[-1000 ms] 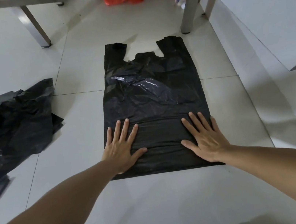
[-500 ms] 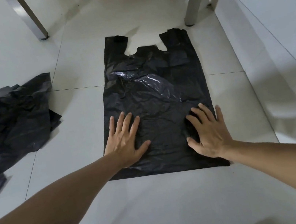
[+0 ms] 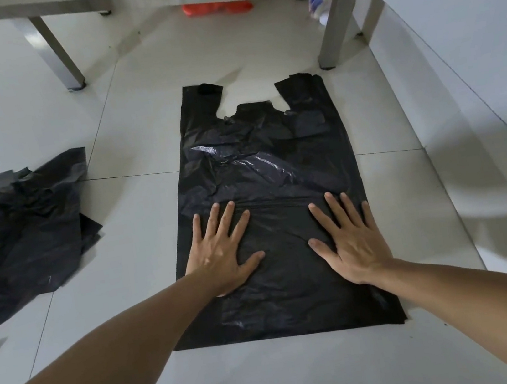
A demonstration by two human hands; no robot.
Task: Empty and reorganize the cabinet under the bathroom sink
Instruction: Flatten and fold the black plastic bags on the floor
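Note:
A black plastic carrier bag (image 3: 261, 164) lies flat on the white tiled floor, its two handles pointing away from me. My left hand (image 3: 221, 252) presses on the bag's lower left part with straight, spread fingers. My right hand (image 3: 351, 239) presses flat on the lower right part in the same way. A crease runs across the bag just beyond my fingertips. The half of the bag past the crease is wrinkled and shiny.
A heap of crumpled black bags (image 3: 18, 233) lies on the floor at the left. A metal-legged stand (image 3: 332, 25) crosses the top, with an orange thing (image 3: 216, 7) and a blue-white packet (image 3: 318, 6) under it. A white cabinet panel (image 3: 468, 28) stands at the right.
Both hands have slid forward along the bag, away from its near edge, with the fingers straightening and spreading. More of the bag's near end now shows behind the hands.

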